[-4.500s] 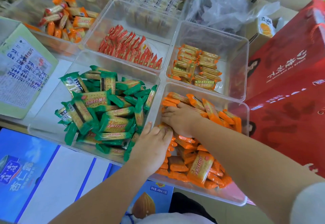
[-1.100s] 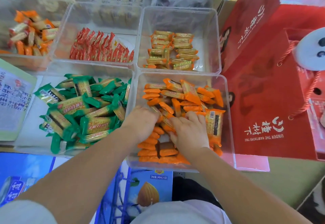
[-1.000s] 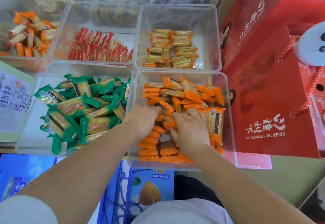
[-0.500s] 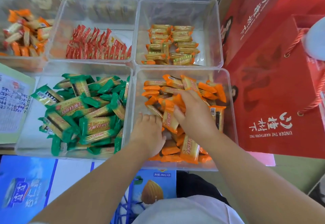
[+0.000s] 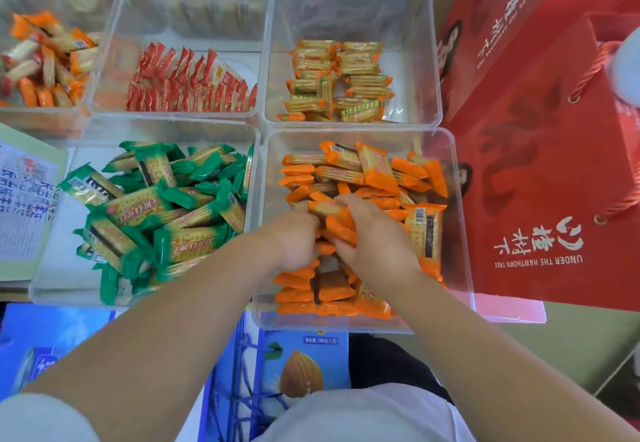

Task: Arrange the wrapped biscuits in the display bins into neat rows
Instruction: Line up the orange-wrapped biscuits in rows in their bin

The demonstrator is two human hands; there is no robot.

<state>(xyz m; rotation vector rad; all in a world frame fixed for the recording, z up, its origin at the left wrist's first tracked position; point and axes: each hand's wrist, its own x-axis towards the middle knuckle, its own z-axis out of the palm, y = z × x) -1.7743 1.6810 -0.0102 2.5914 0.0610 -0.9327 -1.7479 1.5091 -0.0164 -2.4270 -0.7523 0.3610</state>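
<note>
Standing right next to this person at the table. Both hands are down in the near right bin (image 5: 459, 261), the clear one full of orange-wrapped biscuits (image 5: 375, 169).

The right hand (image 5: 375, 239) has its grip closed around a small bunch of orange packs (image 5: 333, 221), thumb on top and fingers curled underneath, held just above the middle of the pile. The left hand (image 5: 294, 237) is pressed up against the same bunch, knuckles toward me. Its fingers are tucked out of sight, so I honestly can't tell whether that grip is holding anything.

A few orange packs lie flat in a stack along the bin's left wall, at both the far and the near end. The rest is a jumble (one pack (image 5: 425, 233) is leaning by the right wall with its barcode showing).

Next door on the left, the green-wrapped biscuits (image 5: 166, 206) are heaped loosely in their own bin (image 5: 57, 268). Behind those two sit the red-wrapped packs (image 5: 188, 86), standing in a row, and the golden packs (image 5: 341, 77). A big red gift bag (image 5: 536, 164) stands just beside the right bins.
</note>
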